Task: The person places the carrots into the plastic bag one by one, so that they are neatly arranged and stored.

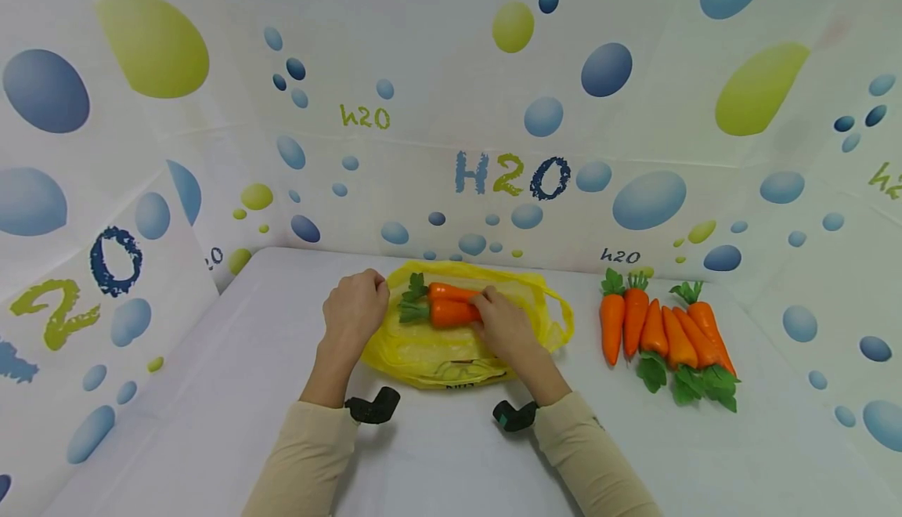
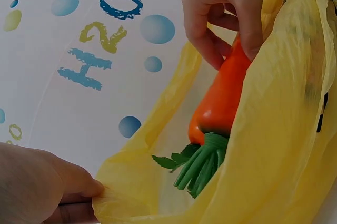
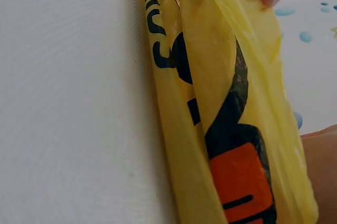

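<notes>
A yellow plastic bag (image 1: 423, 352) lies on the table with its mouth spread. My left hand (image 1: 355, 305) pinches the bag's left edge between thumb and fingers, as the left wrist view also shows. Inside the bag mouth, my right hand (image 1: 503, 321) grips an orange carrot (image 2: 218, 103) by its narrow end. That carrot's bundled green stems (image 2: 205, 158) point left, toward my left hand. Just behind it is a second carrot (image 1: 447, 291) with leafy green tops. In the right wrist view the bag's side (image 3: 221, 76) fills the middle and hides the carrots.
To the right of the bag several carrots (image 1: 654, 329) lie in a row, some with leaves up, others with leaves toward me. The white table (image 1: 423, 462) is backed by a patterned curtain (image 1: 437, 149) with blue and green drops. Each wrist wears a small black camera (image 1: 373, 406).
</notes>
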A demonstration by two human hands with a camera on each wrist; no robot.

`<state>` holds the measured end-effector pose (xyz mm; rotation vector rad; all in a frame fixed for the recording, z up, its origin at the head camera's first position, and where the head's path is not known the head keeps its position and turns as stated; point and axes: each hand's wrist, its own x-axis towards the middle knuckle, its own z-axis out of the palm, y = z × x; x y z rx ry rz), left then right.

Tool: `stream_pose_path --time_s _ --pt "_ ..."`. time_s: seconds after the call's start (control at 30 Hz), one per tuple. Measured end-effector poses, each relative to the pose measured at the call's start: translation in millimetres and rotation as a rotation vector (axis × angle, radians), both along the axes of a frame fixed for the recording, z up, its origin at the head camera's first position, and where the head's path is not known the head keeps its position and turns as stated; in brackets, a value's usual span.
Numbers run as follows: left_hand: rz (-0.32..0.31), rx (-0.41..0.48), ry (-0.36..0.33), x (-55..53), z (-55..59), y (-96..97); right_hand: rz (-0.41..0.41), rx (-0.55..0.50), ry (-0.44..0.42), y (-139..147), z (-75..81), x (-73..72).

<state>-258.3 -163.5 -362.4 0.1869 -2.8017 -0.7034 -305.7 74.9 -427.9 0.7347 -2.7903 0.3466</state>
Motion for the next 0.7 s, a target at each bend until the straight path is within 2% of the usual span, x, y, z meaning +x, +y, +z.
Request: stream_pose_path --time_s 0.1,0.3,0.7 --pt "0.0 0.001 -0.001 0.0 -0.1 0.1 -0.012 -0.046 -0.031 -0.1 -1.5 -1.0" --pt "0.001 0.004 -0.004 0.4 0.0 0.0 0.003 -0.094 -0.029 -0.2 -3.6 -2.9" --pt "-0.002 0.002 0.005 -0.1 -0.9 0.3 -0.011 -0.091 -0.079 0.6 5.8 -1.6"
